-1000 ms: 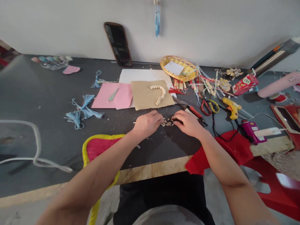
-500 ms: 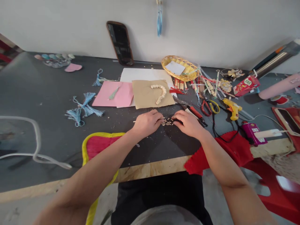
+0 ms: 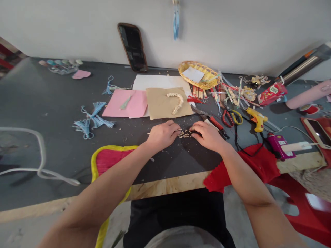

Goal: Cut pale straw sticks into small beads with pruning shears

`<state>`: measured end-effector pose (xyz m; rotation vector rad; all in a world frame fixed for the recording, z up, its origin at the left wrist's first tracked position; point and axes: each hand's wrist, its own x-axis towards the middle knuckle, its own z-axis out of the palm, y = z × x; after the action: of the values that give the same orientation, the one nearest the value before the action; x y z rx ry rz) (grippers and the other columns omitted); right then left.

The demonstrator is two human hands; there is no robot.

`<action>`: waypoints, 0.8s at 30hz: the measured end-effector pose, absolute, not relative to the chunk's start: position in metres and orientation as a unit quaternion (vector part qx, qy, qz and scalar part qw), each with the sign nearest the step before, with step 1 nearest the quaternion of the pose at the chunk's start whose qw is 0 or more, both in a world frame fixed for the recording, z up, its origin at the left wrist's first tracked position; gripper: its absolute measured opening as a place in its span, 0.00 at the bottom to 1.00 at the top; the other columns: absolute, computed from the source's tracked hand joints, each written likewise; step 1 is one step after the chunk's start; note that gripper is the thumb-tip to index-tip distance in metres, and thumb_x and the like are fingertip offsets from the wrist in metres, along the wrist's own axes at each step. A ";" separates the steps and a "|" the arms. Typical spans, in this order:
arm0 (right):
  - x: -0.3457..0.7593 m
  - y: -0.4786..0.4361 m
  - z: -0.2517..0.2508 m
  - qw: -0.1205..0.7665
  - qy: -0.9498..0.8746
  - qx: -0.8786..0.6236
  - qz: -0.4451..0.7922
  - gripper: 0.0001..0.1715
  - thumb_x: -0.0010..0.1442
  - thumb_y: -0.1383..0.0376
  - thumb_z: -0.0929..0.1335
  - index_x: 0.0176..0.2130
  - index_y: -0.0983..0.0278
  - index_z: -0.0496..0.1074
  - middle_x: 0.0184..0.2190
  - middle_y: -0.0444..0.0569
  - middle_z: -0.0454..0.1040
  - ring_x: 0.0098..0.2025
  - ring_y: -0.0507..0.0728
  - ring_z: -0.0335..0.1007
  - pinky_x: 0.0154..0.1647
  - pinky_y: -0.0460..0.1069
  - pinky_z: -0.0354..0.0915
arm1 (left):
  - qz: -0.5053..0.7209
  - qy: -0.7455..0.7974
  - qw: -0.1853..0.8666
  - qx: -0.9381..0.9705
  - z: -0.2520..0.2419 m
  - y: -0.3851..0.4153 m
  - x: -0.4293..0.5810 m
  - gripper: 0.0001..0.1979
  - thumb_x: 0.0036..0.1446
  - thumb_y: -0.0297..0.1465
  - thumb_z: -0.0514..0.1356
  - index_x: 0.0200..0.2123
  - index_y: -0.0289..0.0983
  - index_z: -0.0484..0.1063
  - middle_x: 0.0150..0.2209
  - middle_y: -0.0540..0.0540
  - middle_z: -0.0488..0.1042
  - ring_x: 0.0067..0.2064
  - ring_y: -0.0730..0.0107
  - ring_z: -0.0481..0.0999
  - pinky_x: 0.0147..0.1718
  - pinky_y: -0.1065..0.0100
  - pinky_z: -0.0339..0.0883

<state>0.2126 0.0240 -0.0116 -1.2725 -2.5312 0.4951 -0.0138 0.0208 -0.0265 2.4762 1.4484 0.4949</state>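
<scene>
My left hand (image 3: 164,135) is closed around a thin pale wooden stick. The stick's right tip (image 3: 179,130) juts out past the fingers, over a small heap of short cut stick pieces (image 3: 184,134) on the dark tabletop. On the other side of the heap, my right hand (image 3: 205,134) curls in with bent fingers near the pieces. Something dark shows at its fingertips, too small to make out. Beyond both hands, a brown sheet of paper (image 3: 157,105) carries a curved row of pale bits (image 3: 178,103).
Red-handled pliers (image 3: 214,122), scissors (image 3: 231,117) and a yellow glue gun (image 3: 256,119) lie to the right. Pink paper (image 3: 113,103) and blue tassels (image 3: 94,117) lie left. A phone (image 3: 133,48) and wicker basket (image 3: 199,72) stand along the wall. Red cloth (image 3: 217,179) hangs over the front edge.
</scene>
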 end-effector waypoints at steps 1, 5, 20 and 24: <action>0.213 0.024 -0.012 0.132 -0.872 -0.440 0.171 0.10 0.63 0.66 0.66 0.45 0.63 0.73 0.46 0.52 0.72 0.49 0.59 0.70 0.53 0.55 0.65 | 0.167 0.494 0.115 0.845 -0.027 0.021 -0.014 0.11 0.63 0.34 0.53 0.40 0.40 0.75 0.39 0.47 0.75 0.38 0.67 0.76 0.32 0.70 0.65; 0.213 0.024 -0.012 0.131 -0.871 -0.442 0.170 0.10 0.63 0.66 0.66 0.45 0.62 0.73 0.46 0.51 0.72 0.49 0.59 0.70 0.53 0.55 0.65 | 0.158 0.497 0.114 0.846 -0.026 0.021 -0.014 0.11 0.63 0.34 0.53 0.40 0.39 0.75 0.40 0.47 0.75 0.39 0.66 0.76 0.32 0.69 0.66; 0.212 0.024 -0.012 0.135 -0.875 -0.438 0.155 0.10 0.62 0.66 0.66 0.44 0.62 0.73 0.45 0.52 0.72 0.48 0.60 0.70 0.51 0.56 0.66 | 0.149 0.498 0.111 0.847 -0.025 0.021 -0.013 0.12 0.64 0.34 0.53 0.41 0.39 0.75 0.40 0.46 0.75 0.38 0.69 0.76 0.32 0.70 0.66; 0.212 0.024 -0.012 0.131 -0.874 -0.442 0.151 0.10 0.62 0.66 0.66 0.44 0.62 0.73 0.45 0.52 0.72 0.48 0.60 0.70 0.52 0.56 0.66 | 0.152 0.494 0.109 0.849 -0.025 0.020 -0.013 0.12 0.64 0.33 0.53 0.41 0.39 0.75 0.39 0.46 0.75 0.38 0.68 0.76 0.32 0.70 0.66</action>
<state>0.2123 0.0237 -0.0123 -1.2836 -2.5392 0.4372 -0.0134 0.0205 -0.0248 2.4967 1.4523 0.4477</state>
